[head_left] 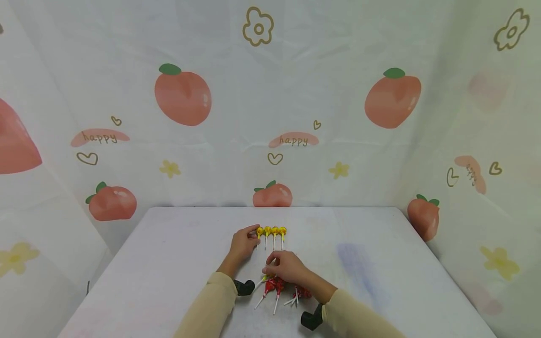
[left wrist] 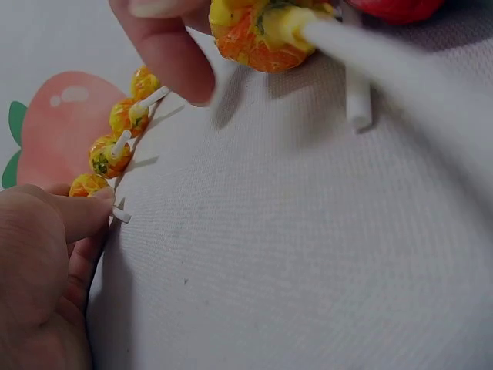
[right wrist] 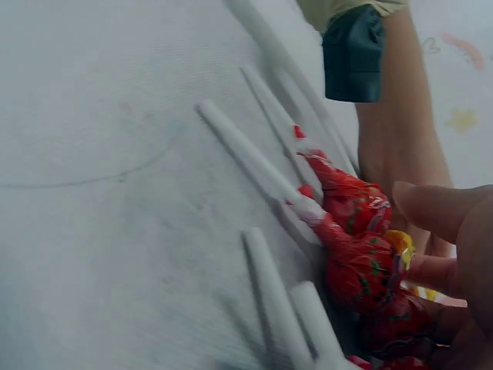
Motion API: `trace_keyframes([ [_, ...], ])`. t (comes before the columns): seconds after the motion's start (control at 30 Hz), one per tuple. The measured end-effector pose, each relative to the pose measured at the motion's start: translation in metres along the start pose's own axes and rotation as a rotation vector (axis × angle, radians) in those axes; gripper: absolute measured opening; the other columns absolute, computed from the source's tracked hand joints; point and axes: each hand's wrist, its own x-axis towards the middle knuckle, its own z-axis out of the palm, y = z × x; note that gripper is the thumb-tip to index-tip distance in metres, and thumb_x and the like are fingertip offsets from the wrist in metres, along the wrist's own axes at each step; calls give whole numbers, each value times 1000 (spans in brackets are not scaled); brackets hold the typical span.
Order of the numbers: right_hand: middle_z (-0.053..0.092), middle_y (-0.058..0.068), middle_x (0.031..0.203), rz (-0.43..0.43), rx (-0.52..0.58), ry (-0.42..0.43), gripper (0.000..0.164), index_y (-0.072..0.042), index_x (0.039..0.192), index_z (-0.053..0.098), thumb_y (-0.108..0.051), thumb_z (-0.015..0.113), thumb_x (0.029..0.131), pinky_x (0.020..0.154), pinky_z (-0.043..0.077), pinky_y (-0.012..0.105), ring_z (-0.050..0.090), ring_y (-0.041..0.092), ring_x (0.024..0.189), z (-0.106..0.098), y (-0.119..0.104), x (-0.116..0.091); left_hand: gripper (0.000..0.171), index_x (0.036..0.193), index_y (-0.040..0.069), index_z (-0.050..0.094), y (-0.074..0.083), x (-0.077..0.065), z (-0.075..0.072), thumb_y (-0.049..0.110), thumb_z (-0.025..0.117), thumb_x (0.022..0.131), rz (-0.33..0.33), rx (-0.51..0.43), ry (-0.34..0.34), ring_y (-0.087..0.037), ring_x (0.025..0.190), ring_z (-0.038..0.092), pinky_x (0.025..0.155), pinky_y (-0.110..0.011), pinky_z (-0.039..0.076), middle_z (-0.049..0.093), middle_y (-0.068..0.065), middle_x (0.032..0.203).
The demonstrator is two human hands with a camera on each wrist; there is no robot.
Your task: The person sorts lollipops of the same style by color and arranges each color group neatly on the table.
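Observation:
Several yellow-wrapped lollipops stand in a row on the table, heads away from me and sticks toward me. My left hand (head_left: 244, 243) holds the leftmost yellow lollipop (left wrist: 86, 185), with thumb and finger at its head. Nearer to me, my right hand (head_left: 288, 266) is bent over a loose yellow lollipop (left wrist: 262, 38), thumb and forefinger apart. That lollipop's stick points to the lower left in the head view. Red-wrapped lollipops (right wrist: 362, 270) lie just under and beside the right hand, which partly hides them.
More red lollipops (head_left: 302, 293) lie bunched to the right, their white sticks crossing. The white table (head_left: 169, 263) meets a peach-printed cloth backdrop (head_left: 236, 164) at its far edge. A dark wrist mount (head_left: 312, 319) sits below the right forearm.

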Motion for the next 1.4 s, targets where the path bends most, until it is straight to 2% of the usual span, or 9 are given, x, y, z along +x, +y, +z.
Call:
trace_keyframes([
  [0.27,57,-4,72,25,-85,-21,22,-19,87,63,-34,78,82,58,41,28,52,13,67,2,1,1,46,131,13,63,-2,1,1,4,72,86,-3,-8,2,-15,79,57,75,-34,52,64,-1,91],
  [0.63,57,-5,75,32,-123,-30,20,-18,86,63,-31,79,82,60,43,27,52,13,69,-8,3,2,47,131,12,63,-1,2,1,3,72,86,-16,-29,1,-16,79,56,75,-33,52,63,-2,92],
  [0.97,56,-2,75,44,-138,40,20,-16,87,63,-24,80,81,58,46,29,52,16,69,-32,15,5,46,131,14,63,-1,1,3,4,72,87,-27,-36,4,-17,81,56,79,-35,52,63,-2,95],
  [1.17,54,-1,74,-3,-200,123,19,-13,87,65,-19,81,80,59,42,29,49,16,68,-49,19,9,46,131,15,63,-2,0,3,5,72,87,-17,-31,0,-17,80,56,78,-34,53,63,-2,95],
  [1.4,52,1,79,-28,-197,196,19,-9,95,67,-12,80,81,61,43,30,48,18,72,-66,18,14,47,132,15,62,-2,0,3,4,72,87,-16,-39,-2,-17,80,56,78,-34,53,63,-3,99],
])
